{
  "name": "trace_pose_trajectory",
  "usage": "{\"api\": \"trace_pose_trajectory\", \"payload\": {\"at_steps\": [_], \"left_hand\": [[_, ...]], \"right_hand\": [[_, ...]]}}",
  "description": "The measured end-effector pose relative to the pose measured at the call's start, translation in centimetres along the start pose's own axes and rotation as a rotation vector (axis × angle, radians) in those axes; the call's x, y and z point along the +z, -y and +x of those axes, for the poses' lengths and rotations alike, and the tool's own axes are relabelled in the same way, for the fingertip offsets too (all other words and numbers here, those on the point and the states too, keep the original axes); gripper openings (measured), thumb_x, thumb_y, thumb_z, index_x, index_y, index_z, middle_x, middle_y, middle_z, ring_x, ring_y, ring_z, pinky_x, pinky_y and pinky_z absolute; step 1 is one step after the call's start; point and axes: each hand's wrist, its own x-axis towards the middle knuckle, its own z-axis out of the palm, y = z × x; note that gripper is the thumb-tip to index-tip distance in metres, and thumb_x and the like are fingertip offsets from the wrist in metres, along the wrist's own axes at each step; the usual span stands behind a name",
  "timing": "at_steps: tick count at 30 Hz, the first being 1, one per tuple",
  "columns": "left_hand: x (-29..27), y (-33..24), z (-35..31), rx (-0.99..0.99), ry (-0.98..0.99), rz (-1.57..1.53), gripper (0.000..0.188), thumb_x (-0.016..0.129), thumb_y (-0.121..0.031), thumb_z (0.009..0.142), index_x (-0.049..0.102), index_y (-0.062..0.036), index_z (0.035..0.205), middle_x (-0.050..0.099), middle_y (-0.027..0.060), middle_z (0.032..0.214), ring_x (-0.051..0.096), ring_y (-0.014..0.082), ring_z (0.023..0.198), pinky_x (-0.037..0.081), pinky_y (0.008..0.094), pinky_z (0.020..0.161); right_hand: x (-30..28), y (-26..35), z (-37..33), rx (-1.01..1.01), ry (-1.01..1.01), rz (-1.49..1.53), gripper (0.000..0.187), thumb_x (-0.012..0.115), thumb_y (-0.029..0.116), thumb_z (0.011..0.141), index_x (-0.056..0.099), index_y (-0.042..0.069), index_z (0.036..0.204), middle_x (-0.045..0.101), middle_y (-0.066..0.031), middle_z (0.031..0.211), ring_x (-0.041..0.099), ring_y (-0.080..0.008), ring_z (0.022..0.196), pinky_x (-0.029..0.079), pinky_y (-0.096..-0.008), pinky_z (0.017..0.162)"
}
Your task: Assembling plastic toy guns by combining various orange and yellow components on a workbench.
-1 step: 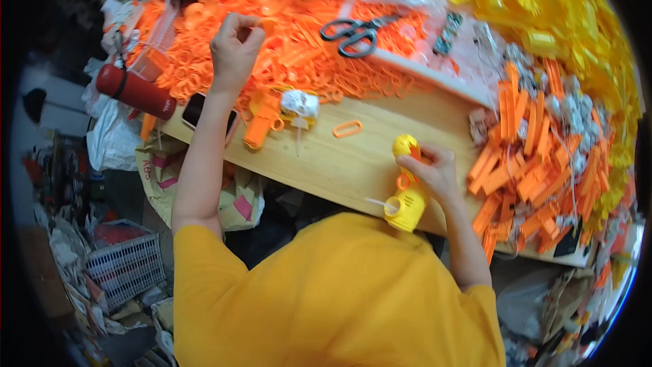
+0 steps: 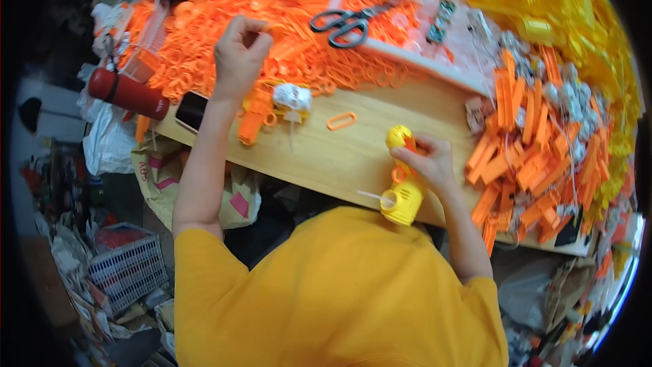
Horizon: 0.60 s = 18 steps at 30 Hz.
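"Largest first: what's around you?"

"One wooden tabletop. One mound of loose orange plastic parts lies across its far side, too many to count. To the far right sits one mound of yellow plastic pieces, and nearer me on that side one heap of orange channel-shaped strips, overlapping past counting."

"Then smaller?"

"One red flask, tilted at the table's left end."

"And your grip?"

"My right hand grasps one yellow plastic toy housing, thumb and fingers around its upper part, at the table's near edge. My left hand is over the orange mound with thumb and fingertips drawn together; I can't tell whether they pinch a part."

"Which way does the housing point?"

"Its long axis runs away from me, slightly slanted. The rounded end points to the far side, the slotted drum toward my body. The drum's round mouth faces left, and one thin white stick points left beside it."

"The rest?"

"One pair of scissors by the orange mound, one dark phone partly behind my left forearm, and one orange oval ring, alone on bare wood."
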Motion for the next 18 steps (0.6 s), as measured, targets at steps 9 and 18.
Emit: {"api": "trace_pose_trajectory", "payload": {"at_steps": [9, 18], "left_hand": [[11.9, -5.0, -11.3, -0.134, 0.490, -0.393, 0.025, 0.054, 0.001, 0.089, 0.062, 0.0002, 0.112, 0.065, 0.0049, 0.094, 0.062, 0.0089, 0.085, 0.050, 0.0229, 0.074], [10.8, -5.7, -12.3, -0.518, 0.822, -0.704, 0.024, 0.061, -0.003, 0.087, 0.063, 0.0004, 0.111, 0.066, 0.0054, 0.102, 0.061, 0.0122, 0.096, 0.049, 0.0283, 0.086]], "right_hand": [[0.8, -0.9, -0.7, 0.025, 0.030, 0.167, 0.031, 0.081, 0.022, 0.072, 0.071, -0.001, 0.091, 0.065, -0.0002, 0.072, 0.055, -0.0044, 0.066, 0.046, -0.0227, 0.059], [-0.2, -1.2, -2.0, -0.086, -0.007, -0.073, 0.033, 0.083, 0.023, 0.068, 0.072, 0.002, 0.091, 0.064, -0.0039, 0.072, 0.057, -0.0081, 0.065, 0.046, -0.0256, 0.059]]}}
